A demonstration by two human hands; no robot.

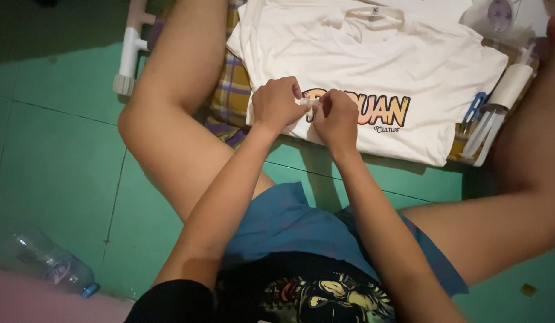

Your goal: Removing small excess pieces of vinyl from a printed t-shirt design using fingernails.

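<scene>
A white T-shirt (409,66) with a yellow and orange print lies flat on a low surface covered by a checked cloth (232,90). My left hand (277,103) and my right hand (336,116) meet over the left end of the print. Both pinch a small pale piece (308,103) between the fingertips, right on the shirt. What the piece is cannot be made out. I sit on the floor with my legs spread to either side of the shirt.
A clear plastic bottle (53,261) lies on the green tiled floor at the lower left. A white plastic tool (129,54) stands at the upper left. Blue-handled scissors (475,107) and a white roll (509,87) rest at the shirt's right edge.
</scene>
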